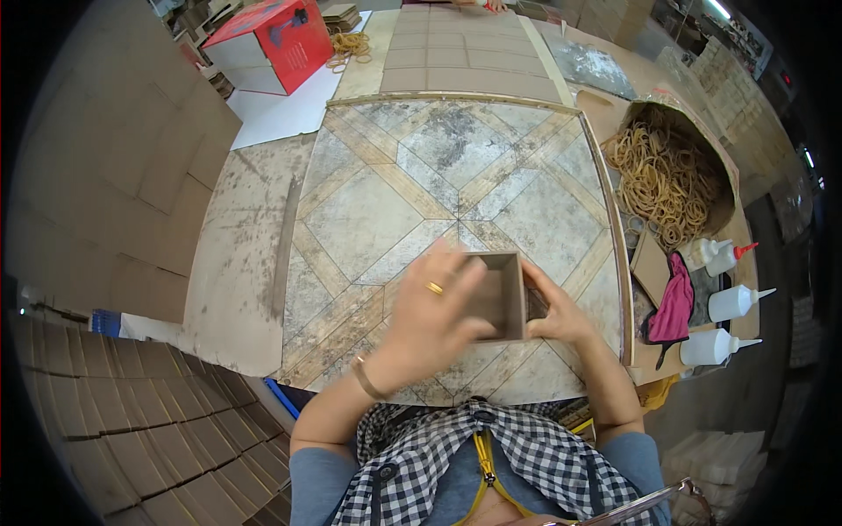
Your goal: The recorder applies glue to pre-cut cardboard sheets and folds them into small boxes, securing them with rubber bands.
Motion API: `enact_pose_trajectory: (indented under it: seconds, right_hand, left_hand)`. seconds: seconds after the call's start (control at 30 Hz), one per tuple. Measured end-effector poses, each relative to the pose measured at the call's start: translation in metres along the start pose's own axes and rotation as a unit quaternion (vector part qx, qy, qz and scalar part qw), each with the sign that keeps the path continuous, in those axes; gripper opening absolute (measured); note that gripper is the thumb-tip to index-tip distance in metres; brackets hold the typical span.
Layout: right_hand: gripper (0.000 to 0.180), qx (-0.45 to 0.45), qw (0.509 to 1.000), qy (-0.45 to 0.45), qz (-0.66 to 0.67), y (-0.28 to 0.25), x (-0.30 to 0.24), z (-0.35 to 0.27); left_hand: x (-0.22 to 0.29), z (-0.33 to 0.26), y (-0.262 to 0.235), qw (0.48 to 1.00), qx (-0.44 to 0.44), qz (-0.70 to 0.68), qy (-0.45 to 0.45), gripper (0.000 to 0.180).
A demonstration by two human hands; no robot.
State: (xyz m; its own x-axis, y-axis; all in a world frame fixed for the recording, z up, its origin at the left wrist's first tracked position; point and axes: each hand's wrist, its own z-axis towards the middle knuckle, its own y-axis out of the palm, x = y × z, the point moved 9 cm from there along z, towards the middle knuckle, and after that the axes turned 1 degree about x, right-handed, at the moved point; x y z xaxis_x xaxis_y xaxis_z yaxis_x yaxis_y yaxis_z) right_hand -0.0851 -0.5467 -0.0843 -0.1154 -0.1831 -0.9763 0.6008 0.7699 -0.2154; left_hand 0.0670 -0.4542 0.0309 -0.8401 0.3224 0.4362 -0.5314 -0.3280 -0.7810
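Observation:
A small brown open-topped box (504, 302) sits in front of me above the patterned work board (377, 219), its hollow inside facing up. My right hand (561, 311) grips its right wall, thumb and fingers at that side. My left hand (434, 302), with a gold ring and a bracelet at the wrist, is blurred by motion. Its fingers are stretched apart over the box's left side and hide that wall. Whether they touch the box I cannot tell.
A container of rubber bands (671, 175) stands at the right. Nearer are white squeeze bottles (732, 302) and a pink cloth (674, 302). A red-and-white carton (281, 48) is at the far left. Stacked brown boxes (158, 412) fill the lower left; brown panels (465, 53) lie beyond the board.

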Motion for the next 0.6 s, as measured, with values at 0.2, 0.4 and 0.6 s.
enact_pose_trajectory:
  seconds: [0.2, 0.4, 0.6]
  right_hand:
    - [0.096, 0.072, 0.991, -0.035, -0.111, 0.049, -0.03, -0.018]
    - [0.074, 0.109, 0.952, -0.031, -0.283, 0.059, -0.041, -0.067]
    - [0.04, 0.332, 0.852, -0.012, -0.404, 0.001, -0.034, -0.16]
  left_hand:
    - [0.026, -0.029, 0.03, 0.974, -0.188, -0.032, -0.119, 0.042]
    - [0.024, -0.048, 0.016, 0.986, -0.138, 0.01, -0.094, 0.027]
    - [0.032, -0.048, 0.023, 0.986, -0.134, 0.066, -0.075, 0.022]
